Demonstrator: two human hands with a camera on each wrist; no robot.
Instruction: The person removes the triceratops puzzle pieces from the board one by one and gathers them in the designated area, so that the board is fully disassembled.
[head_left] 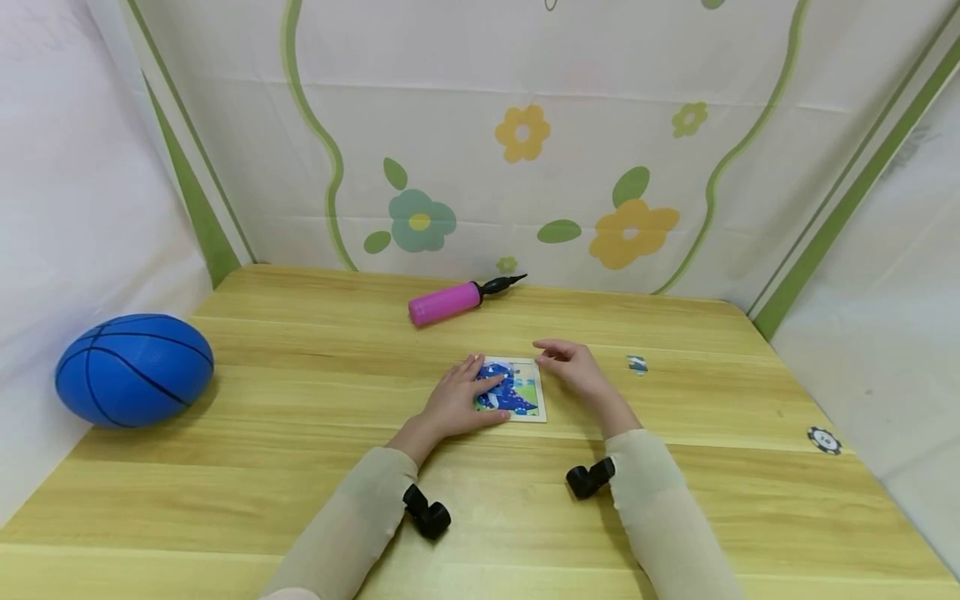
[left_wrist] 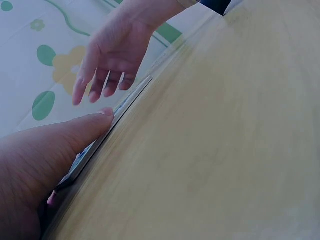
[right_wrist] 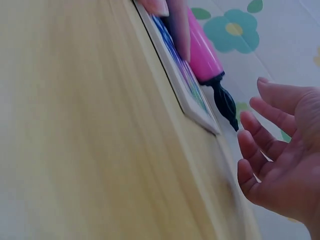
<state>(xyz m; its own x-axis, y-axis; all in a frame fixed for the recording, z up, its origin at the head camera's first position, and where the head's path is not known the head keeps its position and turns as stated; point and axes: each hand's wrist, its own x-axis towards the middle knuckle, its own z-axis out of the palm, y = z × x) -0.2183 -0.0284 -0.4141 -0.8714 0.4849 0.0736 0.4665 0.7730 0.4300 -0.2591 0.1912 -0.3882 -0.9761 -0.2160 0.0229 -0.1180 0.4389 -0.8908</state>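
A small jigsaw puzzle point(head_left: 522, 394) with a blue cartoon picture lies flat on the table in a pale square frame. My left hand point(head_left: 456, 402) rests on its left side, fingers and thumb spread across the picture and frame. In the left wrist view, the left thumb point(left_wrist: 95, 125) lies along the frame's near edge. Just off the upper right corner hovers my right hand point(head_left: 576, 372), its fingers loosely bent. Nothing shows between those fingers in the right wrist view. A loose puzzle piece point(head_left: 637, 364) lies to the right of that hand. Part of the picture is hidden under my left hand.
Behind the puzzle lies a pink hand pump point(head_left: 447, 303) with a black nozzle. A blue ball point(head_left: 135, 371) with black lines sits at the table's left edge. Near the right edge is a black-and-white poker chip point(head_left: 824, 440). A flowered curtain point(head_left: 465, 125) hangs behind the wooden table point(head_left: 300, 483).
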